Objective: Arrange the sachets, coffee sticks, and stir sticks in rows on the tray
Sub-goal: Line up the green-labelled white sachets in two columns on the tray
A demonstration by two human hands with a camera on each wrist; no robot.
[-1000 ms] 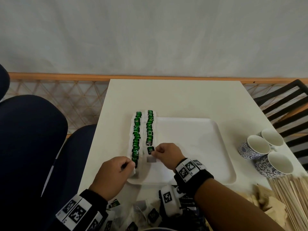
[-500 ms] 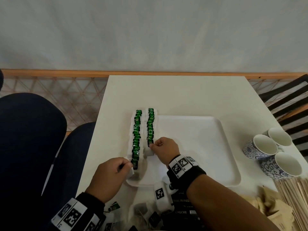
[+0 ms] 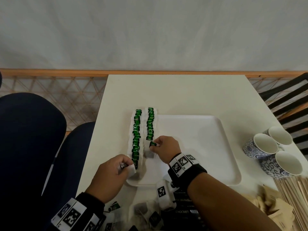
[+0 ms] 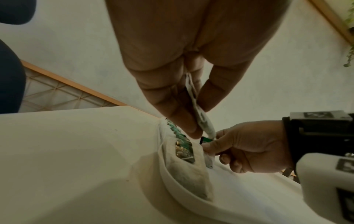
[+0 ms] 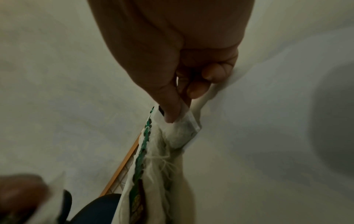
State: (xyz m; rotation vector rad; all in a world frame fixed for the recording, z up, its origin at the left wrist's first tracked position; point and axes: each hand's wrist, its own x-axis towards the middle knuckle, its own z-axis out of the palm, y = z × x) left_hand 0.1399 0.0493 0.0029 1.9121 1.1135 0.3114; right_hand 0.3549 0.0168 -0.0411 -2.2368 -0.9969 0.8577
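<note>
A white tray (image 3: 208,147) lies on the white table, with two rows of green-tagged tea sachets (image 3: 136,135) along its left side. My right hand (image 3: 154,145) pinches one sachet (image 3: 149,153) by its green tag at the near end of the second row (image 3: 150,125); the right wrist view shows thumb and finger on that sachet (image 5: 182,127). My left hand (image 3: 127,166) pinches another sachet (image 3: 131,170) at the tray's near left corner, by the end of the first row. The left wrist view shows this sachet (image 4: 199,112) held edge-on between thumb and fingers.
Loose sachets (image 3: 141,210) and dark coffee sticks (image 3: 185,209) lie at the table's near edge. Three blue-patterned cups (image 3: 273,150) stand at the right, with wooden stir sticks (image 3: 293,195) and brown packets (image 3: 273,207) in front of them. A dark chair (image 3: 290,104) stands at the right.
My right hand has moved its sachet a little farther up, against the near end of the second row. The left hand has stayed at the tray's near left corner with its sachet.
</note>
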